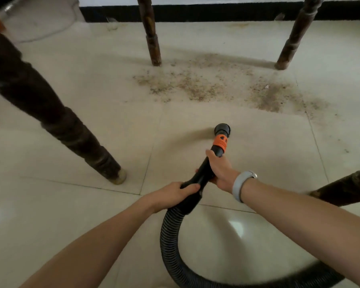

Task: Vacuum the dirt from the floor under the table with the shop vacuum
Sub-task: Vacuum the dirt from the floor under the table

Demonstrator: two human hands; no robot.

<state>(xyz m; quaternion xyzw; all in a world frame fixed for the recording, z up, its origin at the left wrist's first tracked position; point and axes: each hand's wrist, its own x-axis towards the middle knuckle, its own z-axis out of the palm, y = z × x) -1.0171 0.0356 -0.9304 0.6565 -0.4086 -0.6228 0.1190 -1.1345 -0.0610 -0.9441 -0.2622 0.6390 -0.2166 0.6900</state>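
Both hands hold the black vacuum wand. My right hand [219, 170] grips it just behind the orange collar [220, 144]. My left hand [175, 193] grips it lower down, where the ribbed black hose [169, 242] joins. The round nozzle [222, 128] points forward, low over the pale tiled floor. A wide patch of brown dirt [206, 86] lies on the tiles ahead of the nozzle, between the far table legs, and runs on to the right [276, 98]. The nozzle is short of the dirt.
Dark wooden table legs stand around me: near left [56, 121], far middle [152, 38], far right [293, 40], and near right [345, 190]. The hose loops off to the lower right. A black skirting board [216, 13] runs along the far wall.
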